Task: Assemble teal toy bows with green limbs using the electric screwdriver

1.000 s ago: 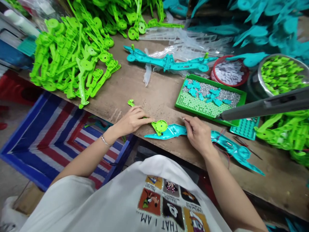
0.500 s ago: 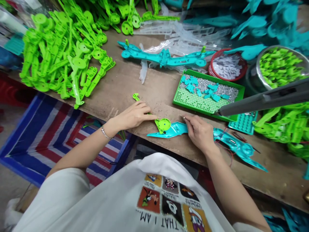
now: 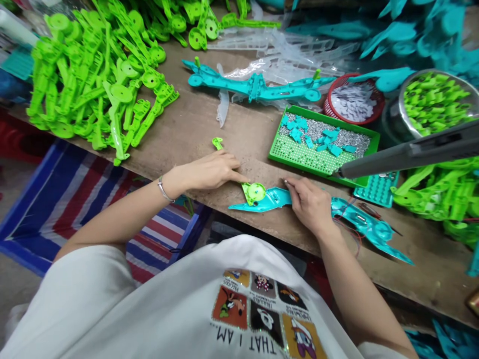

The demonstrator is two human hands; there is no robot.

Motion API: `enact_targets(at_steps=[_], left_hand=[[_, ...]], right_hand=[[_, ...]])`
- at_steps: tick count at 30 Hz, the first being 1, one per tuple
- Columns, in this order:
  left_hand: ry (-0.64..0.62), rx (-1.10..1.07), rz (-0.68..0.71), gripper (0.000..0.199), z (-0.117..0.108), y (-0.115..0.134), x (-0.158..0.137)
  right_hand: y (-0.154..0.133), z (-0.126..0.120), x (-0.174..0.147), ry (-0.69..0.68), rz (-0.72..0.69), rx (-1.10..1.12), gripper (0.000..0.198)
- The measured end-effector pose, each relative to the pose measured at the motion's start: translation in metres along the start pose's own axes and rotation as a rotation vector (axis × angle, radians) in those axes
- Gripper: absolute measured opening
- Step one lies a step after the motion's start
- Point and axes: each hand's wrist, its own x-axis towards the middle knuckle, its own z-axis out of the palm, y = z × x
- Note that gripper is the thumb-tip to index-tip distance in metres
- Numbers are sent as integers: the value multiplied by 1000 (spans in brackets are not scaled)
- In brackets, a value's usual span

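Note:
My left hand point(image 3: 213, 169) is closed over a lime-green plastic arm piece. Its hooked end shows beyond my knuckles, and its round disc point(image 3: 256, 191) lies on the left part of a teal plastic shell point(image 3: 277, 198). My left index finger stretches toward the disc. My right hand point(image 3: 309, 202) rests across the middle of the teal shell with thumb and forefinger pinched together. A tiny shiny spot shows at those fingertips, too small to name. Right of that hand, the shell point(image 3: 374, 230) runs on, with thin red wires around it.
A green tray point(image 3: 275, 149) holds small metal pieces and teal bits. A dark grey tool point(image 3: 404, 152) hangs in from the right. Beyond lie a teal assembly point(image 3: 258, 89), a red basket point(image 3: 329, 107) and a metal bowl point(image 3: 406, 112). Green parts point(image 3: 86, 85) are heaped at left.
My left hand and the green piece's hooked end have swung slightly away from me and to the right. The disc stays on the teal shell. My right hand has barely moved.

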Motion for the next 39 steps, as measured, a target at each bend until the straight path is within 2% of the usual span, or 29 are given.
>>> enact_targets(at_steps=[4, 8, 9, 13, 17, 19, 24, 27, 29, 31, 35, 37, 39], left_hand=[[90, -21, -5, 48, 7, 2, -5], [130, -57, -56, 39, 13, 19, -15], [139, -55, -75, 43, 15, 25, -17], [236, -50, -180, 85, 27, 49, -23], [349, -70, -256, 91, 33, 68, -23], [412, -102, -298, 82, 30, 77, -19], [542, -151, -437, 26, 23, 95, -9], [592, -136, -488, 22, 26, 98, -10], [664, -153, -523, 21, 30, 98, -14], [788, -270, -594, 20, 37, 96, -17], [1008, -774, -772, 22, 56, 92, -18], [1063, -940, -817, 23, 65, 92, -15], [1088, -989, -826, 23, 71, 93, -13]], right_hand=[[1, 0, -1, -15, 6, 17, 32], [1, 0, -1, -19, 8, 5, 33], [1, 0, 0, -21, 7, 1, 33], [-2, -5, 4, -52, 29, 31, 34], [-15, -17, 13, -95, 3, 152, 34], [-27, -22, 20, -133, -72, 246, 35], [-59, -24, 36, -269, -233, 363, 43], [-67, -20, 44, -300, -261, 398, 43], [-67, -18, 48, -284, -230, 465, 44], [-63, -16, 52, -275, -153, 556, 53], [-54, -14, 56, -370, 119, 817, 74], [-54, -14, 59, -394, 234, 935, 72], [-57, -15, 63, -409, 255, 993, 57]])
